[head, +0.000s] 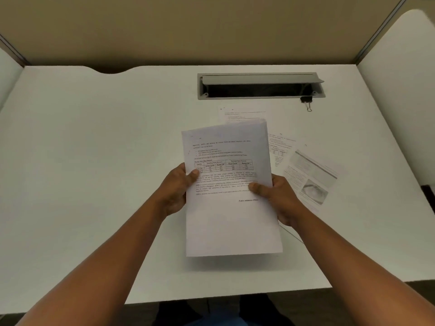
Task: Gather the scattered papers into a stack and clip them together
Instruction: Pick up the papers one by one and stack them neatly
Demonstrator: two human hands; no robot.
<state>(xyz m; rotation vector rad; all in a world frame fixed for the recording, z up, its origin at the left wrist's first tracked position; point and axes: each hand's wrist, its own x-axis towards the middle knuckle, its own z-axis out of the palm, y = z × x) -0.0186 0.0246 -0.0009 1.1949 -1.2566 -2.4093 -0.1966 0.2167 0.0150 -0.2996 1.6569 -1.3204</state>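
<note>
A stack of printed white papers (231,220) is held up above the desk, its top sheet showing text and a small table. My left hand (177,190) grips the stack's left edge, thumb on the top sheet. My right hand (280,200) grips the right edge, thumb pressed on the text. Loose sheets still lie flat on the desk: one (242,114) behind the stack, one (281,147) to its right, and a sheet with a picture (310,175) further right. A black binder clip (306,101) lies at the back right.
The white desk (94,161) is walled by beige partition panels at the back and white side panels. A grey cable hatch (260,87) with its lid raised sits at the back, just left of the clip. The desk's front edge runs below my forearms.
</note>
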